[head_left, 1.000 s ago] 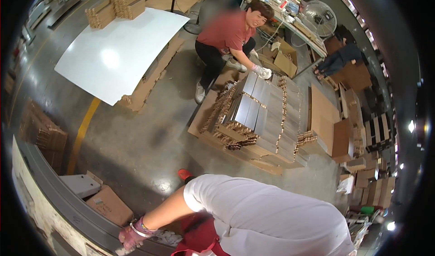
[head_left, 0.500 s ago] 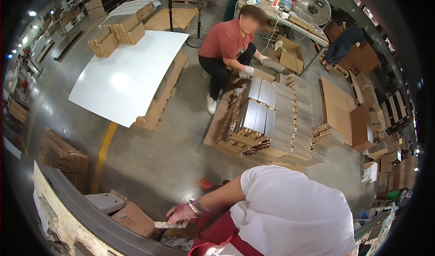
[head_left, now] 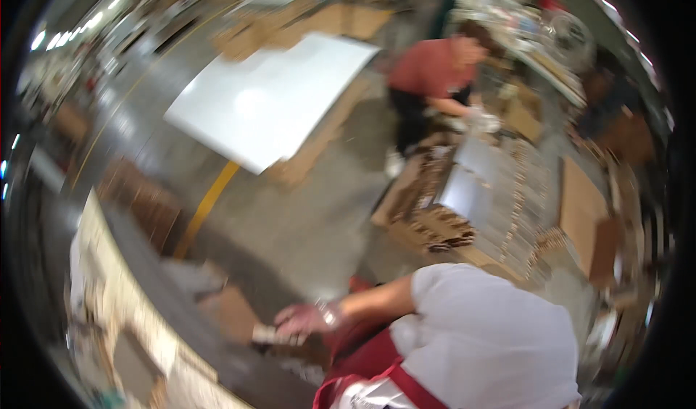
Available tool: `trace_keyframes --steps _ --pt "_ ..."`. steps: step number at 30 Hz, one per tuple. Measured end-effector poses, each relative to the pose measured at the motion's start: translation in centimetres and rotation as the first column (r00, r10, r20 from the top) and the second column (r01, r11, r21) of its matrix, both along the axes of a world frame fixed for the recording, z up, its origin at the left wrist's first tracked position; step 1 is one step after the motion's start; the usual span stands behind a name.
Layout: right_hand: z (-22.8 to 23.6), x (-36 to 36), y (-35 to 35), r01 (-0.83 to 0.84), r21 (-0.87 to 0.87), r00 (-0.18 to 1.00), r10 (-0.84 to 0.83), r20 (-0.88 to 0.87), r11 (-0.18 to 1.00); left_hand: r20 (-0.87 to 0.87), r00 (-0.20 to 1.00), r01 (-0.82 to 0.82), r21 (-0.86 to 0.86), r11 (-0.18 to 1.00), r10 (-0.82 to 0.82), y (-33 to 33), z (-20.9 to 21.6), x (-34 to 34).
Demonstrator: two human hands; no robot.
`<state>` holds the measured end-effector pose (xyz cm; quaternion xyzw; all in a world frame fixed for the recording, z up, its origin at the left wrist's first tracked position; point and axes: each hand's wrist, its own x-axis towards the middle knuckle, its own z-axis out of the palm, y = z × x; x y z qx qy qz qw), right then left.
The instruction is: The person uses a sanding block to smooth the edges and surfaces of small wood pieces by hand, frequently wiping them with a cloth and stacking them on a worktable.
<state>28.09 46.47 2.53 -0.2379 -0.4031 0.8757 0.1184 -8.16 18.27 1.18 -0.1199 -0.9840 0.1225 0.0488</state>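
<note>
My right arm, in a white sleeve, reaches across to the left in front of a red apron (head_left: 362,358). At its end my right hand (head_left: 303,320), in a thin stained glove, is closed on a short pale strip (head_left: 274,334). Blur hides what kind of thing the strip is. The hand is beside a grey table edge (head_left: 210,336), near a brown cardboard box (head_left: 230,313). My left hand is out of the picture.
A co-worker in a red shirt (head_left: 435,68) crouches at a pallet of stacked grey panels (head_left: 500,192). A large white sheet (head_left: 268,97) covers another stack. Brown bundles (head_left: 141,199) stand at the left, a fan (head_left: 569,39) by a cluttered table far right.
My view has swung, so the scene sits farther right and is blurred. My right hand still holds the pale strip. The co-worker's hands have come closer together at the far end of the panels.
</note>
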Motion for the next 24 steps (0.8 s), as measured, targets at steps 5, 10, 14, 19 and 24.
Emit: trace_keyframes --steps 5,10,14,19,24 --pt "0.0 -3.4 3.5 0.109 -0.132 0.994 -0.108 0.016 0.985 -0.073 0.996 0.020 -0.435 0.900 -0.057 2.3 -0.2 -0.1" --pt "3.8 -10.8 3.0 0.017 -0.034 0.993 -0.021 -0.118 0.999 -0.048 0.990 -0.115 0.263 0.958 0.132 4.0 2.7 1.6" --pt "4.6 -10.4 1.2 -0.138 0.044 0.990 0.139 -0.037 0.989 -0.506 0.789 0.403 -0.001 0.915 -0.348 -6.9 -6.5 -5.9" --pt "3.2 -5.2 1.8 -0.039 -0.038 0.987 0.032 -0.158 0.999 0.054 0.995 0.090 -0.077 0.993 -0.086 -4.9 -4.0 -4.8" --pt "4.4 1.7 4.6 0.242 -0.113 0.921 -0.265 -0.285 0.964 0.053 0.991 0.116 0.052 0.992 -0.119 2.5 2.9 2.3"
